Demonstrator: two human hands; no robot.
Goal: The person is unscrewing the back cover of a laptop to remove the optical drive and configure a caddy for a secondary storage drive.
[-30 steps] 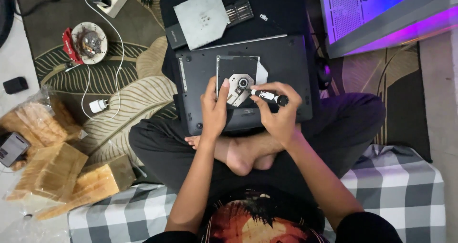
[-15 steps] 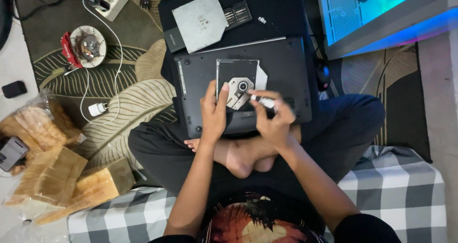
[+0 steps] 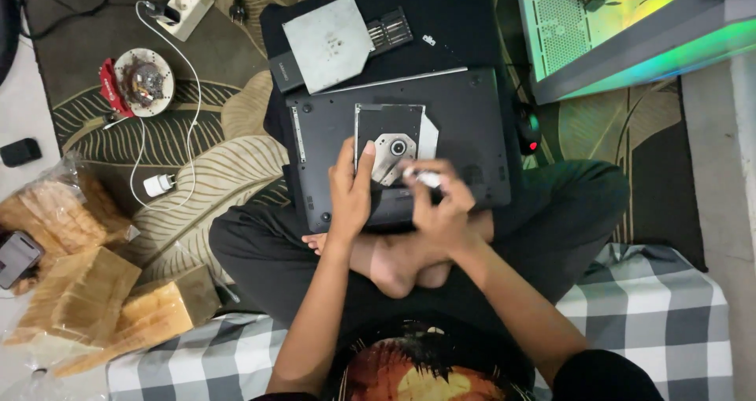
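An upturned dark laptop (image 3: 465,117) rests on my crossed legs. On its underside lies a thin optical drive (image 3: 390,137) with a round silver hub. My left hand (image 3: 350,188) lies flat on the drive's left edge and holds it down. My right hand (image 3: 441,208) is curled around a small screwdriver (image 3: 428,179) with a pale handle; its tip is near the drive's lower right corner, blurred.
A grey metal plate (image 3: 327,42) and a bit set (image 3: 390,29) lie on a black cloth beyond the laptop. A lit computer case (image 3: 622,23) stands at the right, a black mouse (image 3: 528,129) beside the laptop. Left: charger (image 3: 157,184), power strip (image 3: 185,7), bagged bread (image 3: 71,291).
My right hand has drawn back toward me and curled tighter on the screwdriver. The left hand stays on the drive. The view has shifted slightly.
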